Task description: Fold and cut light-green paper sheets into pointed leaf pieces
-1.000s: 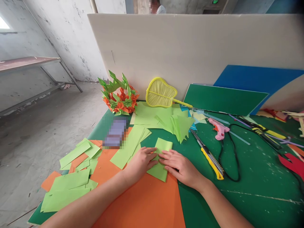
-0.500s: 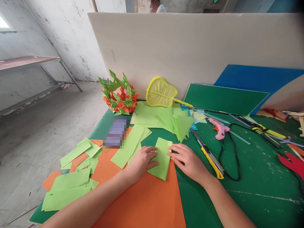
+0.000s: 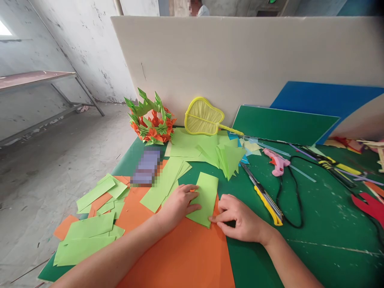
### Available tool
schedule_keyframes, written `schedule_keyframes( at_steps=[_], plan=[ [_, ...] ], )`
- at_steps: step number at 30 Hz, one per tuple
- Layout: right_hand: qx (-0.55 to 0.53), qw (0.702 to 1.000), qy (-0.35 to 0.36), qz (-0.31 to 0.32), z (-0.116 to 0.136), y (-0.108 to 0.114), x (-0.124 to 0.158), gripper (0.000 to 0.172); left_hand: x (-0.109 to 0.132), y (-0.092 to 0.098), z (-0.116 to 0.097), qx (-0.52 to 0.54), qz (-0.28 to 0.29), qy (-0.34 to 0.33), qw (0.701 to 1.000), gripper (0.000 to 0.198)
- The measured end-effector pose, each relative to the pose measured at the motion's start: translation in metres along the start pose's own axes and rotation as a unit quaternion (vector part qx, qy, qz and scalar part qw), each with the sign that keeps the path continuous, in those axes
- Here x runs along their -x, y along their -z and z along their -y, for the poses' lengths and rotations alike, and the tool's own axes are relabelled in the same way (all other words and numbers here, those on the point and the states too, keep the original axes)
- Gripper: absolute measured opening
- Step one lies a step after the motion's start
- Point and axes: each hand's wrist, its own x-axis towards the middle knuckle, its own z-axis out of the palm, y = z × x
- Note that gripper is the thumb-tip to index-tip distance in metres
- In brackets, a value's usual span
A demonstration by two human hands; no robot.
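Observation:
A light green paper rectangle [image 3: 206, 196] lies on a large orange sheet [image 3: 180, 256] at the near middle of the green table [image 3: 315, 224]. My left hand [image 3: 179, 203] rests flat on the paper's left edge, fingers stretched out and pressing it down. My right hand [image 3: 238, 218] sits at the paper's near right corner, fingers curled, with thumb and fingertips pinched on that corner.
Loose green and orange paper strips [image 3: 90, 224] cover the near left. A folded paper wreath [image 3: 151, 120], a yellow fan [image 3: 204, 118] and folded green pieces [image 3: 228, 158] stand behind. A yellow utility knife [image 3: 265, 196], a pink glue gun [image 3: 277, 162] and its black cord lie right. A white board [image 3: 255, 60] walls the back.
My right hand slid off the paper's middle to its right edge, then down to the near right corner, curling into a pinch. My left hand stayed in place.

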Motion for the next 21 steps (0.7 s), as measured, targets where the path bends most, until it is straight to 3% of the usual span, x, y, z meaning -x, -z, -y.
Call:
schedule_keyframes(
  at_steps=[5,11,14,18,21],
  plan=[
    [-0.047,0.999,0.009,0.015,0.004,-0.005,-0.001,0.028,0.000,0.000,-0.001,0.004,0.014,0.016,1.000,0.029],
    [-0.046,0.999,0.005,0.004,0.004,-0.005,-0.003,0.037,0.000,0.002,-0.002,0.009,0.017,0.025,0.999,0.037],
    [0.000,0.999,-0.018,-0.029,-0.002,-0.005,-0.005,0.041,-0.001,0.003,-0.004,0.010,0.025,0.025,0.999,0.040],
    [0.091,0.984,-0.102,-0.115,-0.019,0.000,-0.007,0.048,-0.002,0.003,-0.004,0.007,0.034,0.027,0.999,0.040],
    [0.114,0.969,-0.161,-0.150,-0.030,0.002,-0.008,0.043,-0.001,0.003,-0.004,0.012,0.033,0.028,0.999,0.037]
  ],
)
